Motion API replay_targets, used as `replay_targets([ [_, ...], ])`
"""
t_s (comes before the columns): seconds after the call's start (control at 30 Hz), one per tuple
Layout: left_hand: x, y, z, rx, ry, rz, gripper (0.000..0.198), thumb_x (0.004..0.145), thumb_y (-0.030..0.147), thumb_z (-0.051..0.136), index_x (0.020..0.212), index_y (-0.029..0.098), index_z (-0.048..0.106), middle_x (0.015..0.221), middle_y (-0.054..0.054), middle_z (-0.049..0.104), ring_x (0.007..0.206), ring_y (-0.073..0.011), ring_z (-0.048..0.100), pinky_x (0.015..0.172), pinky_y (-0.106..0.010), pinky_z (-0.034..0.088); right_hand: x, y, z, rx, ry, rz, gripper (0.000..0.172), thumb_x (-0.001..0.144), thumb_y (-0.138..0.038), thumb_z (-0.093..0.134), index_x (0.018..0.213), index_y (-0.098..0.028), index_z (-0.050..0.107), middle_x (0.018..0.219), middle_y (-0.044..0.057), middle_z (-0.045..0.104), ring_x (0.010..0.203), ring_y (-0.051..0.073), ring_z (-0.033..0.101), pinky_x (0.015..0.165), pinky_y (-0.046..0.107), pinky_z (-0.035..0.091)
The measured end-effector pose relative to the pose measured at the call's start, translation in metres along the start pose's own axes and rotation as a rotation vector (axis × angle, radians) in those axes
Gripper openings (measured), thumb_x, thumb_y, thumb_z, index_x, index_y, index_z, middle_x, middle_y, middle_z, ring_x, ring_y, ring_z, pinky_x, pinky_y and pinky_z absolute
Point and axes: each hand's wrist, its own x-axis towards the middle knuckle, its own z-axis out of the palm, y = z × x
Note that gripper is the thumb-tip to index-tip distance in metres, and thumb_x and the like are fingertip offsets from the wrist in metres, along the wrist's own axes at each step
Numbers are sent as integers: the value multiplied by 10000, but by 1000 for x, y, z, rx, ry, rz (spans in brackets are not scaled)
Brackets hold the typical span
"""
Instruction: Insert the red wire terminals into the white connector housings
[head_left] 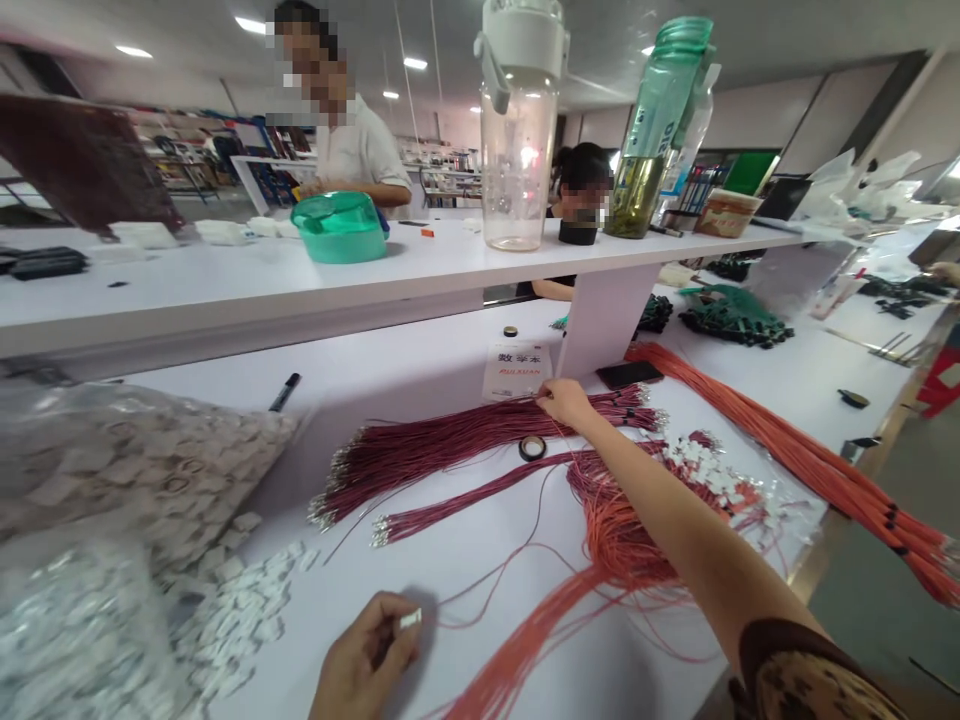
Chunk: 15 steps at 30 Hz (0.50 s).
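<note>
My left hand point(367, 655), low in the view, is closed in a pinch on a small white plastic connector point(410, 619). A thin red wire point(487, 577) trails from beside the connector across the white table. Farther off, my right hand point(564, 404) is closed above a bundle of dark red wires point(427, 440); a thin wire appears to run down from its fingertips, which are partly hidden. A roll of black tape point(532, 448) and a smaller dark red bundle point(472, 490) lie below that hand. Orange-red wires point(600, 540) spread beneath my right forearm.
Loose white connectors point(247, 610) and plastic bags of them point(135, 460) cover the left side. A notebook point(517, 370), marker point(286, 391) and phone point(630, 374) lie toward the back. The raised shelf point(435, 262) holds bottles point(521, 150). A person point(360, 150) stands beyond.
</note>
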Motion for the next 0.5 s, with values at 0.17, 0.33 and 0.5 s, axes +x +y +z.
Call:
replay_targets([
  [0.17, -4, 11, 4, -61, 78, 24, 391, 722, 537, 739, 803, 170, 630, 601, 13, 567, 590, -158, 527, 577, -258, 400, -112, -44, 19, 112, -102, -268, 106, 854, -173, 629, 862, -228, 720, 897, -13, 742, 875, 149, 658, 799, 232, 460],
  [0.33, -8, 17, -7, -41, 57, 9, 370, 715, 486, 762, 851, 160, 654, 625, -13, 650, 580, -160, 556, 555, -251, 402, -216, -87, 76, 70, -317, -565, 349, 842, -361, 692, 1140, -185, 643, 1097, 82, 712, 1006, 232, 640, 839, 324, 512],
  [0.5, -10, 25, -19, -55, 89, 104, 303, 685, 399, 798, 819, 164, 664, 721, -12, 654, 640, -155, 598, 634, -261, 493, -236, -104, 89, -11, -45, -573, 479, 877, -303, 651, 1313, -173, 500, 1286, 119, 608, 1065, 262, 586, 878, 400, 513],
])
